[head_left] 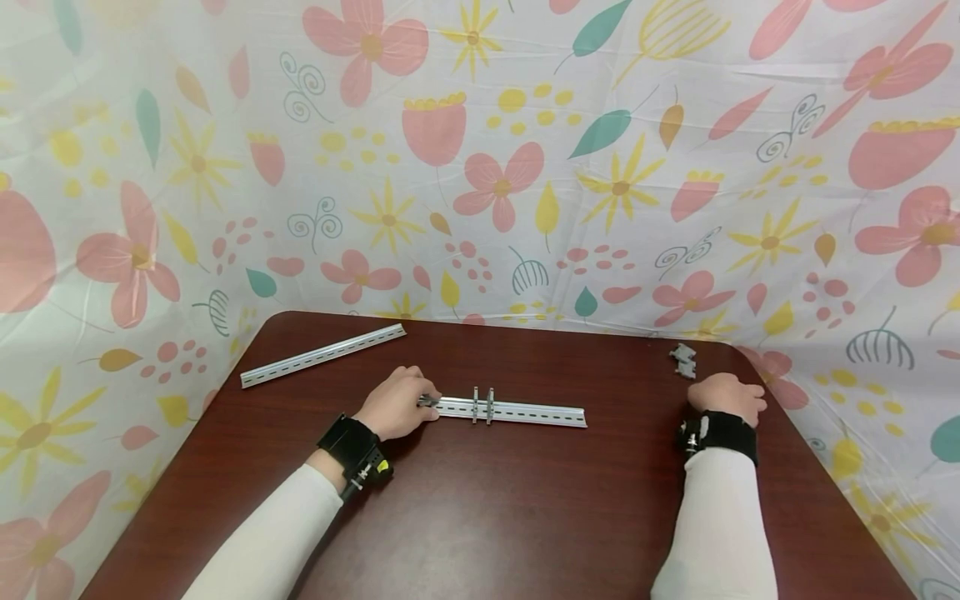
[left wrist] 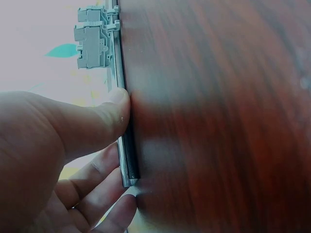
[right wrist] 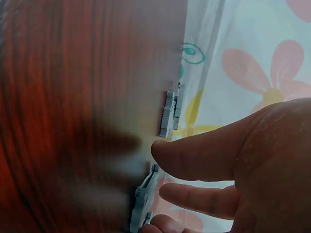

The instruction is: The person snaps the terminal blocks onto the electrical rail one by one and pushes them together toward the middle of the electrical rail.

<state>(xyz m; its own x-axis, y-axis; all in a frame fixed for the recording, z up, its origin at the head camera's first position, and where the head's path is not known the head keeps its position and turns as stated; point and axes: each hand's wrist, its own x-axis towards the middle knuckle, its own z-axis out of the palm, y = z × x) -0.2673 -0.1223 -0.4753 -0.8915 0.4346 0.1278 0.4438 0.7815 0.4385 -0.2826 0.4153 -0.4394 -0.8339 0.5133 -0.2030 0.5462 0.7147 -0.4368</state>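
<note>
Left hand [head_left: 397, 406] | metal rail [head_left: 532, 412] pinched near end | extends rightward

Rails were counted at two: one near rail [head_left: 536, 413] and one far rail [head_left: 322, 357]. The near rail carried two mounted blocks [left wrist: 93, 47]. The loose blocks [head_left: 687, 367] numbered at least two; overlap in the right wrist view prevented an exact count. Grips totalled two: one left grip [head_left: 400, 406] and one right grip [head_left: 726, 398]. Wrist straps [head_left: 731, 435] numbered two, sleeves [head_left: 720, 533] two, and worktops [head_left: 540, 517] one.
</note>
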